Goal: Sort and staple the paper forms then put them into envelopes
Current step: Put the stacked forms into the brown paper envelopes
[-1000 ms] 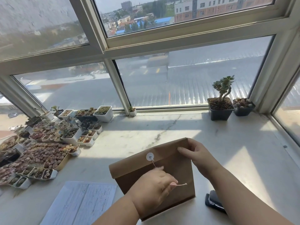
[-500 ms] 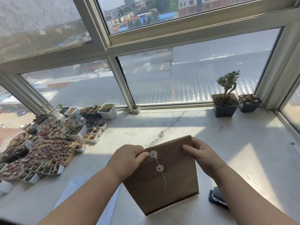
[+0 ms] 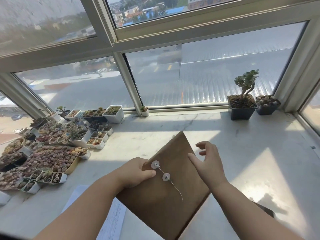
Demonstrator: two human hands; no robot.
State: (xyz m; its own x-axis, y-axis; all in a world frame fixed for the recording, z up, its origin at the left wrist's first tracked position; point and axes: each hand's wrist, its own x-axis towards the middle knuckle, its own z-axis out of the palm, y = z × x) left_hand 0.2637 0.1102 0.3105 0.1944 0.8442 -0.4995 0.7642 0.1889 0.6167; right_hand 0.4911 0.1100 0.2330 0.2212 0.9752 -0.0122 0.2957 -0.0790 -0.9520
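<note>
Brown envelope (image 3: pixel 166 193) at lower centre of the frame, tilted, one corner up, its lower end cut off by the bottom edge. Gripped at its left edge by the left hand (image 3: pixel 136 172), thumb curled onto the front just beside the upper of two white discs (image 3: pixel 155 164); fingers behind the paper hidden. Thin string (image 3: pixel 174 186) running from the upper disc past the lower one, loose end trailing down the front. Right hand (image 3: pixel 209 163) at the envelope's right edge, fingers spread and relaxed, forefinger laid against the face, gripping nothing; cannot tell whether the other fingers touch. White forms (image 3: pixel 112 220) at lower left of centre, mostly covered by the left forearm and the envelope, print too blurred to read. Dark object (image 3: pixel 266 209) at lower right, mostly hidden behind the right forearm, not identifiable. All on a pale marble sill (image 3: pixel 242 135), streaked with sun. Crowd of small succulent pots (image 3: pixel 52 146) at left, running off the frame edge. Two dark pots (image 3: pixel 242 108) with plants at upper right, against the window (image 3: pixel 190 75).
</note>
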